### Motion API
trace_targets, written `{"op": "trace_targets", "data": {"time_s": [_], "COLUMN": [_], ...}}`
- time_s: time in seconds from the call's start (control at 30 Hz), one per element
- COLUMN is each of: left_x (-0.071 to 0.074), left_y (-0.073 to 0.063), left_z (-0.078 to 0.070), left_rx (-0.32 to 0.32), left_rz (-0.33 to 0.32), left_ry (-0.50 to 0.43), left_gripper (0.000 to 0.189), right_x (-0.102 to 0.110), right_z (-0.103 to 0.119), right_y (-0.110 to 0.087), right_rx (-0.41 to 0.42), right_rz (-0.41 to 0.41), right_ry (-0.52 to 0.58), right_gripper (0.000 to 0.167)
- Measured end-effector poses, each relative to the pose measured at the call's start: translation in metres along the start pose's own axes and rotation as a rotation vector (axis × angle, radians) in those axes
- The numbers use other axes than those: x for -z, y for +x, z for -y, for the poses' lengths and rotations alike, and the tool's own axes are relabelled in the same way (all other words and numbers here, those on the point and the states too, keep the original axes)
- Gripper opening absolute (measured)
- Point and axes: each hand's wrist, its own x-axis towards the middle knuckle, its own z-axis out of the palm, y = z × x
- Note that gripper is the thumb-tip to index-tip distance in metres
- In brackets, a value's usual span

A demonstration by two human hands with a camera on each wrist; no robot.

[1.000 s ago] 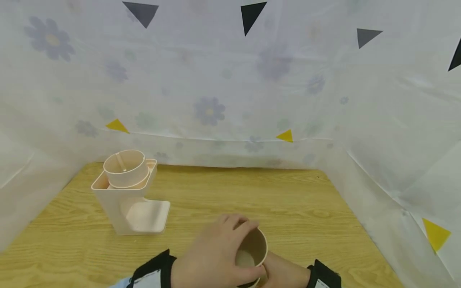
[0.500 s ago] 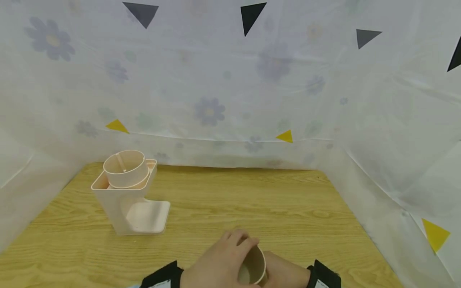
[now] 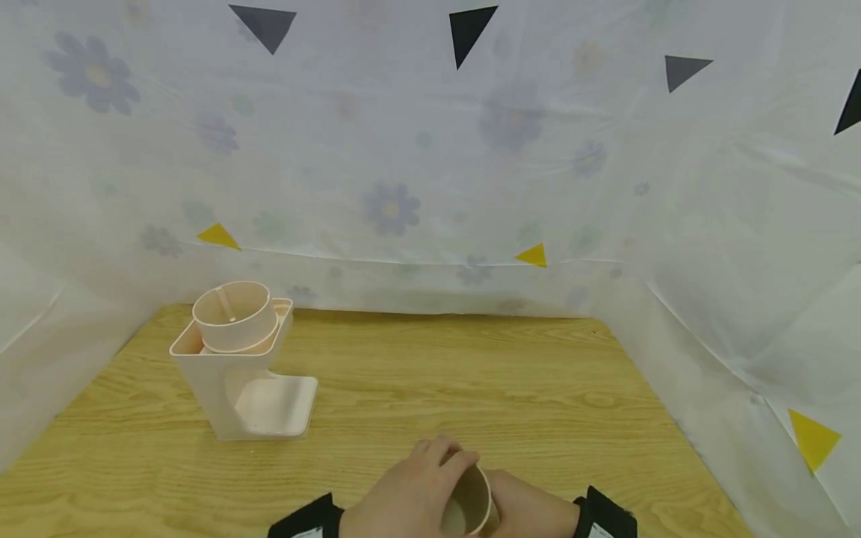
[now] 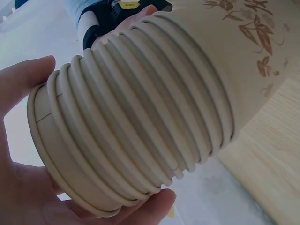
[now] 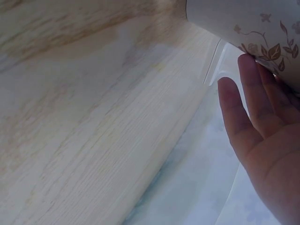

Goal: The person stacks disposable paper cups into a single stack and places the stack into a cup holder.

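Between both hands is a stack of nested paper cups (image 4: 136,112), cream, with many rims close together and a brown leaf print on the lowest cup. In the head view its open mouth (image 3: 468,499) faces up at the bottom centre, tilted. My left hand (image 3: 403,493) grips the mouth end, with thumb and fingers on opposite sides of the top rim in the left wrist view. My right hand (image 3: 531,508) holds the printed lower end from the right. In the right wrist view, its fingers (image 5: 255,93) lie against the printed cup; its thumb is hidden.
A cream plastic holder (image 3: 202,388) with a flat foot stands on the wooden table (image 3: 484,373) at the left. A round cup-like container (image 3: 235,325) with a bar inside sits in its top. White flowered sheeting (image 3: 430,164) encloses the back and sides.
My left hand has moved down toward the table's near side, along with the mouth of the cup stack. My right wrist has barely moved. The holder stays where it was.
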Motion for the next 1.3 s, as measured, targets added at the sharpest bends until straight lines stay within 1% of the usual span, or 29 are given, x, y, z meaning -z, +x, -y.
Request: {"op": "trace_targets", "data": {"time_s": [0.2,0.3,0.4,0.43,0.5,0.57,0.67,0.73,0.8,0.83,0.9,0.97,1.03,1.1,1.2,1.27,1.3], "left_x": [-0.004,-0.008,-0.012,-0.014,-0.019,-0.023,-0.029,-0.033,-0.038,-0.041,-0.046,-0.052,-0.058,-0.062,-0.065,-0.065,-0.063], "left_y": [0.0,-0.001,-0.003,-0.004,-0.007,-0.01,-0.012,-0.013,-0.014,-0.014,-0.015,-0.015,-0.015,-0.016,-0.017,-0.018,-0.018], "left_z": [0.004,0.008,0.014,0.016,0.021,0.025,0.031,0.036,0.041,0.045,0.051,0.057,0.059,0.059,0.056,0.054,0.054], "left_rx": [-0.018,-0.052,-0.094,-0.098,-0.08,-0.033,0.049,0.078,0.071,0.057,0.036,0.016,0.022,0.055,0.143,0.183,0.194], "left_rz": [-0.021,-0.044,-0.076,-0.084,-0.097,-0.104,-0.12,-0.126,-0.126,-0.117,-0.099,-0.091,-0.097,-0.117,-0.136,-0.14,-0.138], "left_ry": [0.016,0.026,0.025,0.003,-0.048,-0.132,-0.303,-0.451,-0.57,-0.624,-0.679,-0.672,-0.671,-0.671,-0.733,-0.766,-0.784], "left_gripper": [0.072,0.075,0.08,0.083,0.09,0.098,0.111,0.117,0.121,0.122,0.121,0.119,0.118,0.115,0.101,0.089,0.083], "right_x": [0.0,0.0,0.0,-0.001,-0.001,-0.002,-0.003,-0.003,-0.004,-0.004,-0.005,-0.005,-0.006,-0.007,-0.009,-0.01,-0.01], "right_z": [-0.001,-0.003,-0.004,-0.004,-0.003,-0.003,-0.002,-0.001,-0.001,0.0,0.0,0.001,0.002,0.003,0.006,0.007,0.007], "right_y": [0.0,0.0,0.0,0.0,0.0,0.0,0.0,0.0,0.0,0.0,0.0,-0.001,-0.002,-0.002,-0.004,-0.004,-0.005], "right_rx": [0.014,0.012,0.033,0.035,0.06,0.074,0.076,0.073,0.06,0.058,0.038,0.025,0.029,0.031,0.037,0.03,0.038], "right_rz": [0.025,0.023,0.016,0.015,0.006,-0.002,-0.016,-0.025,-0.035,-0.041,-0.047,-0.057,-0.066,-0.077,-0.09,-0.09,-0.093], "right_ry": [0.026,0.02,-0.002,-0.001,-0.014,-0.025,-0.041,-0.053,-0.065,-0.073,-0.065,-0.056,-0.051,-0.034,-0.013,0.023,0.025], "right_gripper": [0.054,0.055,0.057,0.058,0.06,0.061,0.062,0.062,0.063,0.063,0.063,0.063,0.063,0.063,0.062,0.061,0.061]}}
